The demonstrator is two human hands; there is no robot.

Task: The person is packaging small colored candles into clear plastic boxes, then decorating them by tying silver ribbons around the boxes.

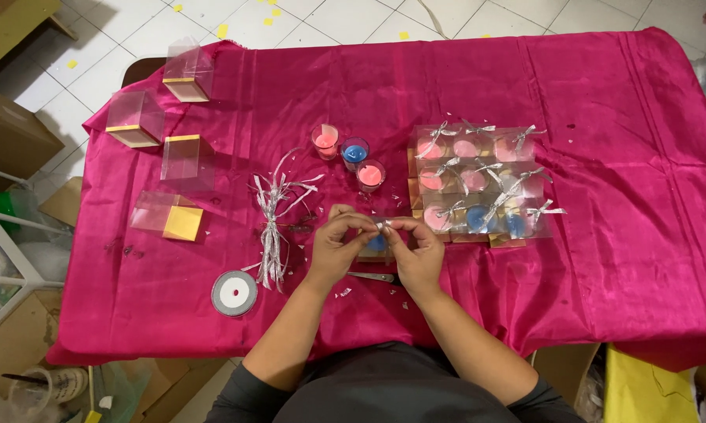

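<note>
Both hands meet over the near middle of the worktop (604,258), which is draped in a bright pink cloth. The left hand (339,243) and the right hand (417,249) have their fingertips pinched together on a bit of silver ribbon (382,225) atop a small clear box (376,244) that shows a blue candle inside; the box stands on the cloth between the two palms. Just under the hands a pair of scissors (375,276) lies flat. To the left is a bundle of cut silver ribbon strips (273,219), and nearer the edge a grey ribbon spool (235,293). Beyond the hands stand three loose candles in glass cups (350,155), two pink and one blue. On the right, just beside the right hand, finished boxes tied with silver bows (478,178) sit in rows. Four empty clear boxes (187,160) rest at the far left.
</note>
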